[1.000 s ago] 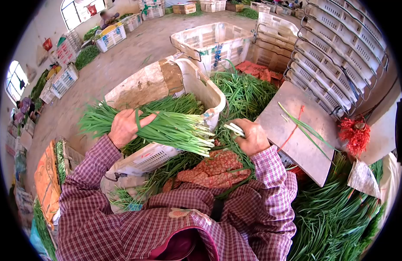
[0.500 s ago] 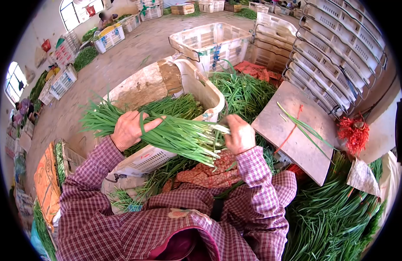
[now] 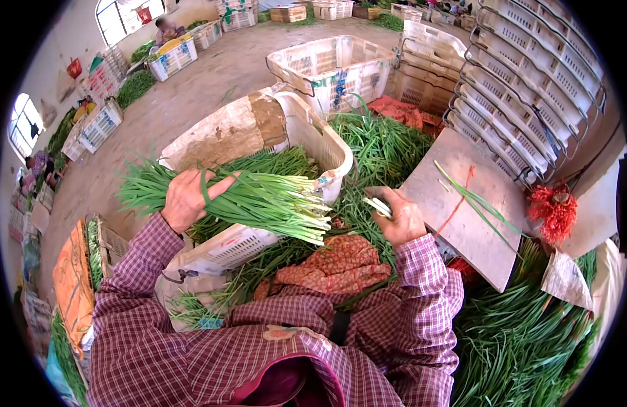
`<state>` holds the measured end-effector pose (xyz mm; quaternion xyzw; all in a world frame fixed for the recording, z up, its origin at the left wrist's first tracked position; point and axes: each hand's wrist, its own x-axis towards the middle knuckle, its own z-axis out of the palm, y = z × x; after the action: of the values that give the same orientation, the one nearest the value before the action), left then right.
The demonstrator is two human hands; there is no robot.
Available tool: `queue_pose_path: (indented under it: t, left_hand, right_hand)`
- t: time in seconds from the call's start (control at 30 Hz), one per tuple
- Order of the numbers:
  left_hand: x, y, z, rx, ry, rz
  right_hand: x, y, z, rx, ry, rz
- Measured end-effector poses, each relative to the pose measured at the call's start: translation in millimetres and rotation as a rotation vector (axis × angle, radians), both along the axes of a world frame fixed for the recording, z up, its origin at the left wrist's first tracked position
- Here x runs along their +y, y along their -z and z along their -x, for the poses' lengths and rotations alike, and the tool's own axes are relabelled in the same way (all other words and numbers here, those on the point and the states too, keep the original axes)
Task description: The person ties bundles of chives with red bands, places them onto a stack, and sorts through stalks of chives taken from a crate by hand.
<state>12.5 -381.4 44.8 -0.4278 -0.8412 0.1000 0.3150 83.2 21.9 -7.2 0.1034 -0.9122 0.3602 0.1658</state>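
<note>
My left hand (image 3: pixel 186 198) is wrapped round a bunch of garlic chives (image 3: pixel 269 203), its index finger stretched along the top. The leaves point left and the pale stem ends face right. A green strand circles the bunch near my fingers. To the right, apart from the bunch, my right hand (image 3: pixel 400 216) is closed on a few cut white stem ends (image 3: pixel 378 207). A dark, flat edge shows by its thumb; I cannot tell whether it is a blade. Below the bunch stands a white plastic crate (image 3: pixel 334 146) holding more chives.
A board (image 3: pixel 486 203) on the right carries a few loose chives and a red tie. Red ties (image 3: pixel 553 209) hang beside it. Stacked white crates (image 3: pixel 530 88) rise behind. Loose chives (image 3: pixel 517 346) fill the lower right. A red mesh sack (image 3: pixel 330 268) lies before my lap.
My right hand has moved right and slightly down, away from the stem ends, with white pieces in it. The bunch in my left hand has shifted a little left.
</note>
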Motion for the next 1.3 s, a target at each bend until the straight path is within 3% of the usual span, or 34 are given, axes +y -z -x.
queue_pose_path:
  t: [0.1, 0.23, 0.5, 0.63, 0.77, 0.8, 0.87, 0.97, 1.03, 1.17, 1.3]
  left_hand:
    - [8, -6, -3, -0.016, 0.024, -0.01]
    - [11, -6, -3, -0.004, 0.022, 0.019]
    - [13, -8, -5, 0.027, 0.024, 0.047]
    - [5, -2, -4, 0.029, 0.011, 0.025]
    - [-4, 0, -3, 0.008, 0.009, -0.023]
    - [-4, 0, -2, 0.005, -0.001, -0.013]
    - [-2, 1, -1, 0.009, -0.004, -0.003]
    - [-1, 3, -1, 0.021, -0.008, 0.018]
    - [0, 2, -1, 0.029, -0.014, 0.027]
    - [4, 0, -6, 0.031, 0.001, -0.004]
    - [6, -1, -10, 0.047, 0.004, -0.025]
  right_hand:
    - [-32, -23, 2, 0.11, -0.118, 0.192]
    - [-58, -31, 8, -0.017, -0.026, -0.013]
    - [-70, -19, 13, -0.121, -0.024, -0.046]
    - [-37, 0, 10, -0.022, 0.174, -0.265]
    - [2, 32, 10, -0.099, 0.472, -0.402]
    - [-2, 23, 8, -0.098, 0.471, -0.403]
    - [-20, -1, -3, 0.06, 0.232, -0.104]
    - [-53, -13, -4, 0.116, 0.057, 0.027]
    - [-76, -26, -7, 0.012, 0.018, -0.038]
    - [-95, -17, -4, 0.132, -0.003, -0.066]
    - [-100, -7, -6, 0.086, -0.008, -0.04]
